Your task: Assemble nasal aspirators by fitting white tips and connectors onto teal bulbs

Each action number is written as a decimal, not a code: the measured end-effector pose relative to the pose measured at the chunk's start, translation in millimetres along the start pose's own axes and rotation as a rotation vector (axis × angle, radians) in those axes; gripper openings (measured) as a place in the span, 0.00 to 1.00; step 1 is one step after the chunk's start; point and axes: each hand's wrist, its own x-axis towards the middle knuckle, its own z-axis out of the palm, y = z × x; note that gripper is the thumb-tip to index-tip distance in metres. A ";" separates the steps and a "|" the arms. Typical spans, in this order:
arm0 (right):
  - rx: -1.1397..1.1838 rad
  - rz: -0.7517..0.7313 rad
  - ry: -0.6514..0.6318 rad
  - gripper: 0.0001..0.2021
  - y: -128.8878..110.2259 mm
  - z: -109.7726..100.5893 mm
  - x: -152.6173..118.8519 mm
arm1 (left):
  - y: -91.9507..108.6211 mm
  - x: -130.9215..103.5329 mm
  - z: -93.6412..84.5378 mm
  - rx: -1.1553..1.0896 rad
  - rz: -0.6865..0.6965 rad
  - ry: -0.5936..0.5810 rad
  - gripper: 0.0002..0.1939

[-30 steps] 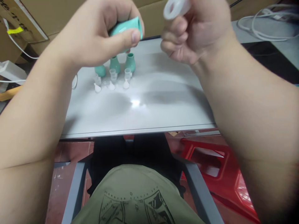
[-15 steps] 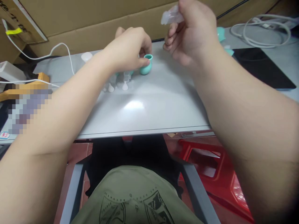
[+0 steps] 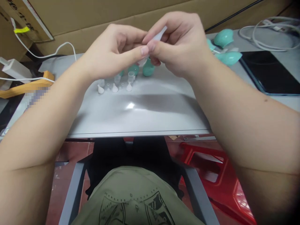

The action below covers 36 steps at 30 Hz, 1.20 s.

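3 white cones (image 3: pixel 129 87) lie loose, unattached, at left; left hand (image 3: pixel 112 53) and right hand (image 3: pixel 184 47) pinch 1 tapered piece (image 3: pixel 161 33)!

- Fingers of the right hand (image 3: pixel 178 43) and left hand (image 3: pixel 117 51) cover the narrow white plastic piece's (image 3: pixel 159 35) middle; no telling whether the clear bit below (image 3: pixel 142 61) joins it!
- Tops of the rounded teal pots (image 3: pixel 148 68), lost behind those hands.
- Tiny clear pieces (image 3: pixel 108 89) on the table (image 3: pixel 145 120), too small to make out.
- And the flat black tablet (image 3: pixel 269 72) runs off the right edge.
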 end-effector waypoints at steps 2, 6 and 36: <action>-0.033 -0.028 -0.112 0.19 -3.3 5.3 -3.2 | 3.7 -13.4 3.4 -0.310 -0.034 0.031 0.30; 0.000 -0.021 -0.234 0.10 -1.5 7.9 -7.4 | -3.8 -29.6 6.0 -0.434 -0.117 0.061 0.22; -0.213 0.068 0.127 0.28 -27.9 4.7 -9.9 | -52.2 -24.7 10.1 -0.151 0.148 0.435 0.20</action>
